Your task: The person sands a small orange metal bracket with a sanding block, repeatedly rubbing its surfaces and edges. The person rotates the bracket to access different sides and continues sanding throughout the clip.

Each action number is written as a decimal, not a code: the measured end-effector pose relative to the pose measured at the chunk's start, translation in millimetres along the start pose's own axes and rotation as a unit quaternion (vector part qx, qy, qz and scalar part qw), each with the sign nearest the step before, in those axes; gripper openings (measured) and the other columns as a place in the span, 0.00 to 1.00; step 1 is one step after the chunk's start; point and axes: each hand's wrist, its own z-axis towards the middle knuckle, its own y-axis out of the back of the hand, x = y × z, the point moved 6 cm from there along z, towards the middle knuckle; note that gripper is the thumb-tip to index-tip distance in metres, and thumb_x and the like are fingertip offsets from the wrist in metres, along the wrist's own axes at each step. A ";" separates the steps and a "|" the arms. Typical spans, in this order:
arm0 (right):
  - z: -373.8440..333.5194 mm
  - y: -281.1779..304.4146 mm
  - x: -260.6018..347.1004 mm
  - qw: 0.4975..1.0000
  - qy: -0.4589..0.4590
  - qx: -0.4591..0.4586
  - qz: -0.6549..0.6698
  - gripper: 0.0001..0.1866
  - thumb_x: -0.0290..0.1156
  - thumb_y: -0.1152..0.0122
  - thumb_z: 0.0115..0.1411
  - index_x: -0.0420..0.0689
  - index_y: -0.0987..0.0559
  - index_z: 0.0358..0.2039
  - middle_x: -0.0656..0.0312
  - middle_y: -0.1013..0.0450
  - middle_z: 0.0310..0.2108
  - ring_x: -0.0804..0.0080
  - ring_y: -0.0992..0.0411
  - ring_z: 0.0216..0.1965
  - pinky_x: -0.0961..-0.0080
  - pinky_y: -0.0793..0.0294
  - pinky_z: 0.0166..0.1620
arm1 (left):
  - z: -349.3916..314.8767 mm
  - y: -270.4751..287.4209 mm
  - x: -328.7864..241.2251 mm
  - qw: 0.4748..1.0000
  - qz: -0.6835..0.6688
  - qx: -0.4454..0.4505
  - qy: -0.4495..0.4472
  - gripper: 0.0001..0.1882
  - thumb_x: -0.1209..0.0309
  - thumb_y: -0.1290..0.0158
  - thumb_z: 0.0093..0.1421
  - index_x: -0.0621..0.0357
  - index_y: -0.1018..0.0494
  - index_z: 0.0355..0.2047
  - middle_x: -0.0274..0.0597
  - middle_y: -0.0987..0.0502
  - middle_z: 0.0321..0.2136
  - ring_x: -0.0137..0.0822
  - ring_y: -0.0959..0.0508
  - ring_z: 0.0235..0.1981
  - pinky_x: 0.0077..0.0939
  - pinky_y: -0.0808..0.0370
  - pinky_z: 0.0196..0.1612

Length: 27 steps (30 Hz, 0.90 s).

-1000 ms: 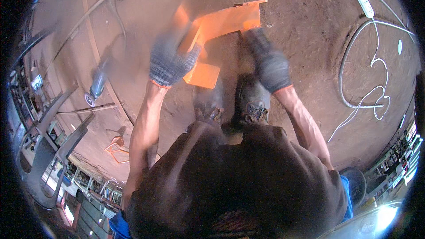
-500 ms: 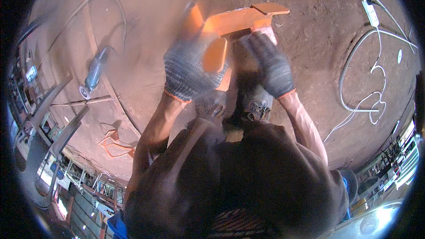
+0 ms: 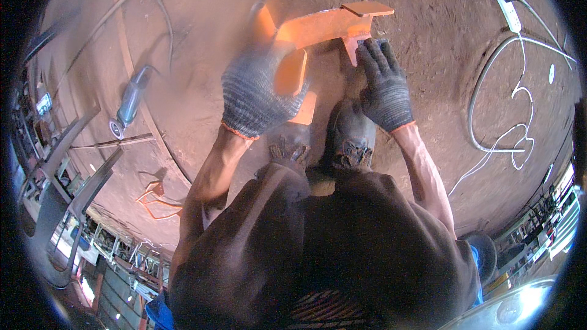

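Note:
An orange painted metal frame (image 3: 324,27) with flat plates at its corners stands over the floor in front of my boots. My left hand (image 3: 254,88), in a dark grey knit glove with an orange cuff, is wrapped round its left side, beside an upright plate. My right hand (image 3: 386,88), gloved the same way, lies flat with fingers stretched. Its fingertips are at a pinkish tab (image 3: 353,49) under the frame's right end; I cannot tell whether they press on it. The frame's left part is partly hidden by my left hand.
An angle grinder (image 3: 129,104) lies on the brown floor at left, near a metal strip. A thin orange wire-like frame (image 3: 158,198) lies lower left. At right are a white power strip (image 3: 509,12), loose white cables and a pale disc (image 3: 551,74). My boots (image 3: 351,131) are close below the frame.
My right hand has moved slightly right, its fingers now straighter and pointing up, uncovering more of the pinkish tab. The orange frame and my left hand have shifted a little left.

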 end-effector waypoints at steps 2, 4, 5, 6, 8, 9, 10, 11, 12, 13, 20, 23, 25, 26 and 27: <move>6.6 9.8 0.7 0.999 0.002 0.003 0.040 0.41 0.40 0.28 0.48 0.46 0.29 0.64 0.46 0.35 0.65 0.39 0.39 0.68 0.48 0.34 0.67 | -3.6 -1.2 -0.5 1.000 0.005 -0.002 0.010 0.20 0.77 0.40 0.49 0.64 0.23 0.46 0.48 0.15 0.34 0.46 0.14 0.37 0.37 0.19 0.45; 14.8 12.5 -1.4 0.998 -0.005 -0.004 0.066 0.42 0.42 0.28 0.48 0.46 0.29 0.64 0.45 0.35 0.65 0.41 0.38 0.67 0.48 0.33 0.66 | -4.6 0.0 -2.2 1.000 0.003 -0.007 0.008 0.20 0.77 0.39 0.49 0.64 0.23 0.45 0.48 0.15 0.34 0.46 0.14 0.37 0.37 0.19 0.45; 17.0 9.6 0.2 0.998 -0.006 0.003 0.058 0.41 0.43 0.29 0.48 0.45 0.28 0.63 0.45 0.34 0.64 0.41 0.37 0.67 0.47 0.33 0.65 | -3.7 0.2 -3.1 1.000 0.001 -0.011 0.005 0.20 0.77 0.39 0.49 0.63 0.23 0.45 0.48 0.15 0.34 0.46 0.14 0.37 0.37 0.19 0.45; 19.3 4.3 4.3 0.999 -0.007 0.010 0.050 0.40 0.43 0.29 0.48 0.45 0.28 0.63 0.45 0.33 0.63 0.42 0.37 0.67 0.47 0.32 0.64 | -2.7 -0.4 -3.2 1.000 0.003 -0.010 0.004 0.20 0.76 0.39 0.49 0.63 0.23 0.45 0.48 0.15 0.34 0.46 0.14 0.37 0.37 0.19 0.45; 19.3 -1.6 15.9 1.000 0.029 0.011 0.003 0.36 0.42 0.32 0.50 0.46 0.26 0.61 0.47 0.31 0.61 0.44 0.34 0.65 0.48 0.27 0.59 | -2.1 -1.2 -1.5 1.000 0.010 -0.005 0.004 0.20 0.76 0.38 0.49 0.62 0.23 0.45 0.48 0.15 0.34 0.46 0.14 0.37 0.37 0.19 0.45; 19.9 -4.2 8.6 1.000 0.005 0.010 0.011 0.35 0.41 0.32 0.50 0.47 0.25 0.61 0.48 0.31 0.62 0.45 0.34 0.65 0.49 0.26 0.57 | -2.0 -1.0 -1.6 1.000 0.016 -0.008 0.003 0.20 0.76 0.38 0.49 0.62 0.23 0.45 0.48 0.15 0.34 0.47 0.14 0.37 0.37 0.19 0.45; 21.8 -7.8 -3.3 1.000 -0.019 0.009 0.020 0.35 0.41 0.33 0.50 0.47 0.25 0.60 0.49 0.30 0.62 0.46 0.34 0.65 0.51 0.25 0.56 | -2.5 -0.9 -2.1 1.000 0.022 -0.010 0.003 0.20 0.75 0.38 0.49 0.62 0.23 0.46 0.48 0.15 0.34 0.47 0.14 0.37 0.37 0.19 0.45; 26.4 -7.5 -11.9 0.999 -0.041 0.010 0.028 0.34 0.40 0.33 0.50 0.48 0.24 0.60 0.50 0.30 0.62 0.47 0.33 0.65 0.53 0.23 0.54 | -4.0 -0.3 -3.3 1.000 0.028 -0.014 0.005 0.20 0.75 0.38 0.50 0.61 0.23 0.46 0.47 0.15 0.34 0.47 0.14 0.37 0.37 0.19 0.45; 31.5 -0.2 -23.1 0.996 -0.083 -0.023 0.013 0.30 0.38 0.35 0.51 0.48 0.22 0.57 0.52 0.29 0.61 0.48 0.30 0.62 0.56 0.21 0.51 | -7.3 0.4 -2.5 1.000 0.026 -0.016 0.006 0.20 0.75 0.38 0.50 0.61 0.23 0.45 0.47 0.15 0.34 0.47 0.14 0.37 0.37 0.19 0.44; 24.3 -0.6 -5.8 0.998 -0.055 -0.015 0.011 0.28 0.37 0.36 0.51 0.48 0.21 0.55 0.52 0.27 0.59 0.47 0.29 0.60 0.56 0.21 0.51 | -9.9 0.2 -1.4 1.000 0.022 -0.017 0.005 0.20 0.75 0.38 0.50 0.61 0.23 0.45 0.47 0.15 0.33 0.47 0.14 0.37 0.37 0.19 0.44; 31.1 -4.3 -4.7 0.999 -0.038 -0.018 -0.011 0.33 0.32 0.33 0.45 0.53 0.21 0.56 0.56 0.28 0.60 0.51 0.28 0.60 0.56 0.21 0.48 | -6.0 -3.5 -1.9 1.000 0.012 -0.015 0.008 0.19 0.75 0.38 0.50 0.60 0.22 0.44 0.45 0.15 0.34 0.46 0.14 0.36 0.37 0.19 0.43; 23.3 6.0 29.3 0.998 0.037 -0.055 -0.013 0.23 0.32 0.35 0.48 0.52 0.19 0.48 0.55 0.24 0.51 0.47 0.25 0.52 0.55 0.21 0.46 | -6.4 -1.7 -4.2 1.000 0.005 -0.018 0.006 0.20 0.75 0.37 0.50 0.60 0.22 0.45 0.46 0.15 0.34 0.47 0.14 0.36 0.37 0.19 0.44; 36.9 -0.9 -6.1 0.994 -0.107 -0.006 0.014 0.28 0.34 0.31 0.44 0.50 0.18 0.50 0.55 0.28 0.58 0.49 0.27 0.58 0.56 0.20 0.47 | -5.8 -1.6 -3.6 1.000 0.008 -0.014 0.007 0.20 0.75 0.37 0.50 0.60 0.22 0.45 0.46 0.15 0.35 0.47 0.14 0.36 0.38 0.19 0.44; 37.8 1.3 -5.1 0.997 -0.071 -0.038 -0.018 0.27 0.36 0.31 0.45 0.48 0.18 0.49 0.54 0.27 0.57 0.48 0.26 0.56 0.55 0.20 0.46 | -6.2 -1.2 -4.2 1.000 0.008 -0.015 0.005 0.20 0.75 0.37 0.50 0.60 0.22 0.45 0.46 0.15 0.35 0.47 0.14 0.36 0.38 0.19 0.44; 30.9 -2.5 4.4 0.998 -0.038 -0.049 -0.009 0.24 0.36 0.32 0.47 0.48 0.18 0.48 0.53 0.26 0.55 0.46 0.26 0.53 0.54 0.21 0.45 | -6.1 -1.0 -5.4 1.000 0.009 -0.016 0.003 0.20 0.75 0.37 0.50 0.60 0.22 0.46 0.46 0.15 0.35 0.47 0.14 0.36 0.38 0.19 0.44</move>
